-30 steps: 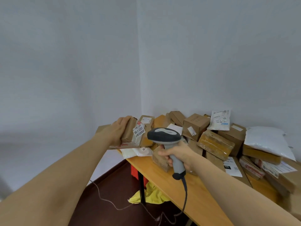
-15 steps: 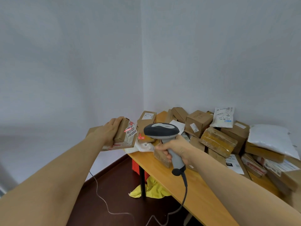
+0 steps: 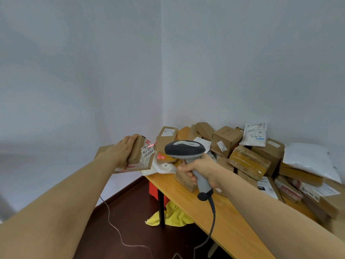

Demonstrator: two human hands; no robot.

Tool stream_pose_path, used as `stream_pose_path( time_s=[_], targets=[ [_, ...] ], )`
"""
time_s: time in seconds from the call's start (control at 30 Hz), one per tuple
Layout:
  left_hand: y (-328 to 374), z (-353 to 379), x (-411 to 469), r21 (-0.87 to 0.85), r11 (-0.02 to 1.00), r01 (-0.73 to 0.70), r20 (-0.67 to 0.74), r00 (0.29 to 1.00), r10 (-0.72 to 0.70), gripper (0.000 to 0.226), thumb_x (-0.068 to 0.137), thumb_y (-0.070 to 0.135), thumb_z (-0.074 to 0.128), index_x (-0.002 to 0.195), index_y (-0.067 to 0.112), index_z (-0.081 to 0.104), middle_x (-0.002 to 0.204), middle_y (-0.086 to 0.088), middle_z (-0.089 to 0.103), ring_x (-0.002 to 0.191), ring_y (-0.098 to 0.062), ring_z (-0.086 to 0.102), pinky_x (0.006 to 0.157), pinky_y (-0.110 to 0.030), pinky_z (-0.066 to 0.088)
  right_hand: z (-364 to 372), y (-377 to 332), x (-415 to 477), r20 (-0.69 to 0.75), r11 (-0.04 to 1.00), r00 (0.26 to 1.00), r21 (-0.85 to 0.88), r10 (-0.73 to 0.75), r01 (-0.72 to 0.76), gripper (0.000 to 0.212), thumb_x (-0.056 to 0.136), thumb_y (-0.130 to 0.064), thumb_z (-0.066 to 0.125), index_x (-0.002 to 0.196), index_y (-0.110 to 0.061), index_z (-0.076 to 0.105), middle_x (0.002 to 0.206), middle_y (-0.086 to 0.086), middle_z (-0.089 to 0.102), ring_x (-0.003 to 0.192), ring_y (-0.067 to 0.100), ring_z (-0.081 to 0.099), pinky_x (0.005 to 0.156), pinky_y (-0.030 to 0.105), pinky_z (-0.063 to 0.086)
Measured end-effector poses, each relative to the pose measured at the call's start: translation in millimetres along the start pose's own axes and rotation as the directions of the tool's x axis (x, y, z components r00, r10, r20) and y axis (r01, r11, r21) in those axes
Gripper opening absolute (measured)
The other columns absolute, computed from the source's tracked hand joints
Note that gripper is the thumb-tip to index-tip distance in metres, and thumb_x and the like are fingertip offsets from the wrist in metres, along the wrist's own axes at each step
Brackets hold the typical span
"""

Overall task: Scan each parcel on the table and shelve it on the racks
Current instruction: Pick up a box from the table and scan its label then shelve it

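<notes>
Parcel: small brown cardboard parcel (image 3: 137, 153), white label (image 3: 147, 151), held off the wooden table (image 3: 224, 212), 10 o'clock from grey handheld scanner (image 3: 184, 149).
Left hand (image 3: 121, 152): fingers together, curled over parcel.
Right hand (image 3: 203, 169): fingers wrapped round scanner grip.
Beam: red line (image 3: 150, 145) clips label's 1 o'clock corner.

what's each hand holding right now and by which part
The left hand grips stacked brown parcels by their left end; the right hand grips the scanner by its handle.
</notes>
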State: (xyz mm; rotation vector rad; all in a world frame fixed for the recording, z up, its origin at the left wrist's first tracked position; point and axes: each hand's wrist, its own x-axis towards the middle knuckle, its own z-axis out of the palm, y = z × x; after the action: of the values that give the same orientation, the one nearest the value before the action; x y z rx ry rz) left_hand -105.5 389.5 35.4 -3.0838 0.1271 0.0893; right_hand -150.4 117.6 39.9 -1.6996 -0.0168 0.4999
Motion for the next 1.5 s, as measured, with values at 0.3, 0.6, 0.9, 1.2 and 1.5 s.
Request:
stream_pose_path(
  time_s=[0.3, 0.6, 0.9, 1.2, 1.5],
  targets=[
    [-11, 3, 3, 0.023, 1.0, 0.004, 0.007, 1.0, -0.004, 0.115, 0.075, 0.017, 0.078, 0.152, 0.021, -0.007, 0.153, 0.001, 0.018, 0.131, -0.022, 0.042, 0.075, -0.026, 0.033, 4, -6, 3, -0.011, 1.0, 1.0, -0.009, 0.018, -0.018, 0.025, 0.081, -0.005, 0.073, 0.063, -0.005, 0.055, 0.047, 0.005, 0.049, 0.037, 0.012, 0.042, 0.044, 0.021, 0.041],
    [-26, 13, 10, 0.008, 1.0, -0.001, -0.005, 1.0, 0.001, 0.119, 0.072, 0.017, 0.081, 0.151, 0.022, -0.007, 0.153, 0.0, 0.018, 0.129, -0.023, 0.044, 0.076, -0.027, 0.035, 6, -7, 7, -0.033, 0.999, 0.999, -0.025, 0.039, -0.04, 0.027, 0.081, -0.007, 0.073, 0.062, -0.005, 0.055, 0.048, 0.005, 0.049, 0.038, 0.013, 0.042, 0.046, 0.022, 0.041],
    [-41, 24, 16, -0.023, 1.0, -0.014, -0.017, 1.0, 0.014, 0.123, 0.069, 0.02, 0.082, 0.15, 0.025, -0.01, 0.152, 0.003, 0.018, 0.126, -0.023, 0.047, 0.073, -0.028, 0.042, 14, -4, 18, -0.06, 1.0, 0.998, -0.013, 0.017, -0.018, 0.021, 0.078, -0.008, 0.075, 0.067, -0.004, 0.058, 0.053, 0.008, 0.054, 0.042, 0.015, 0.044, 0.046, 0.024, 0.042],
    [-34, 23, 3, -0.96, 0.218, 0.176, 0.194, 0.979, 0.062, 0.118, 0.049, 0.013, 0.094, 0.145, 0.027, 0.027, 0.128, -0.002, 0.056, 0.112, -0.017, 0.055, 0.1, -0.041, 0.04, 26, 32, 43, -0.15, 0.964, 0.985, 0.264, 0.082, -0.04, 0.017, 0.077, -0.005, 0.078, 0.09, -0.005, 0.066, 0.082, 0.017, 0.072, 0.064, 0.024, 0.067, 0.058, 0.031, 0.052],
    [-28, 56, -125, -0.68, -0.733, 0.02, 0.101, 0.993, -0.066, 0.071, 0.043, 0.032, 0.096, 0.106, 0.008, 0.074, 0.109, -0.015, 0.07, 0.098, -0.03, 0.069, 0.085, -0.047, 0.056, 66, 91, 32, 0.168, 0.929, 0.968, 0.29, 0.186, -0.229, 0.065, 0.059, -0.022, 0.088, 0.116, -0.003, 0.065, 0.102, 0.017, 0.073, 0.088, 0.029, 0.066, 0.081, 0.044, 0.054]
  ],
)
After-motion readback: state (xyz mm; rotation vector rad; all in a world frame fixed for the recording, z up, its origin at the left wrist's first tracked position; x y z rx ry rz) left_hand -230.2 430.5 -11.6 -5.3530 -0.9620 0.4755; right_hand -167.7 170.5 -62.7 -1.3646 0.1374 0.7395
